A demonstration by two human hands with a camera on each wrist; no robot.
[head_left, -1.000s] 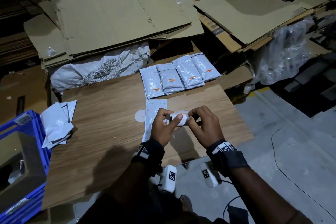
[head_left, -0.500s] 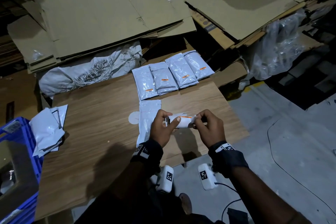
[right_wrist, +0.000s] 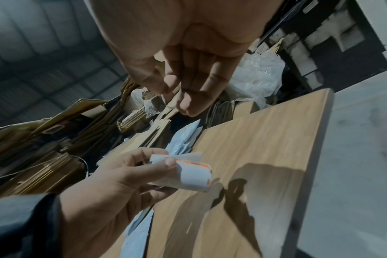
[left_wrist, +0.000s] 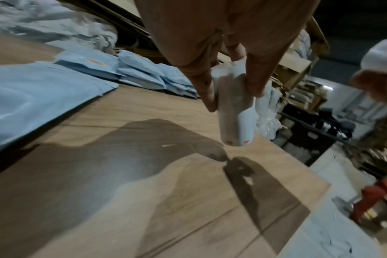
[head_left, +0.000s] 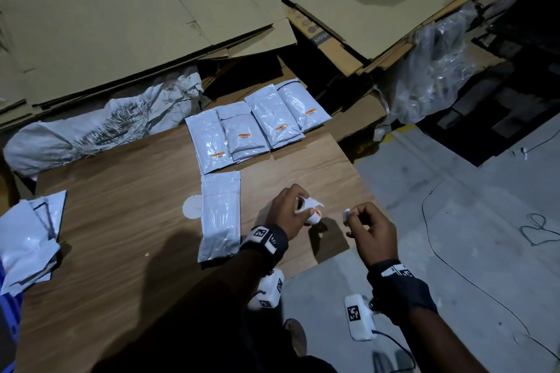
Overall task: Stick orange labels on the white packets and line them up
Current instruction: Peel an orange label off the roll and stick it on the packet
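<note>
My left hand (head_left: 298,209) grips a small white roll of label strip (head_left: 313,213) with orange labels on it, held just above the wooden board (head_left: 121,251). The left wrist view shows its thumb and fingers pinching the roll (left_wrist: 234,111). My right hand (head_left: 353,218), a little to the right, pinches a small white piece (head_left: 346,214) off the strip. An unlabelled white packet (head_left: 219,215) lies flat left of my left hand. Several packets with orange labels (head_left: 257,124) lie side by side at the board's far edge.
A heap of loose white packets (head_left: 30,239) lies at the board's left end by a blue crate (head_left: 9,312). A grey sack (head_left: 91,133) and flattened cardboard (head_left: 121,24) lie behind. Right of the board is bare concrete floor (head_left: 454,221) with thin cables.
The hands, together on the roll a second ago, have come apart. My right hand has drawn away to the right with a small white piece; the roll stays in my left.
</note>
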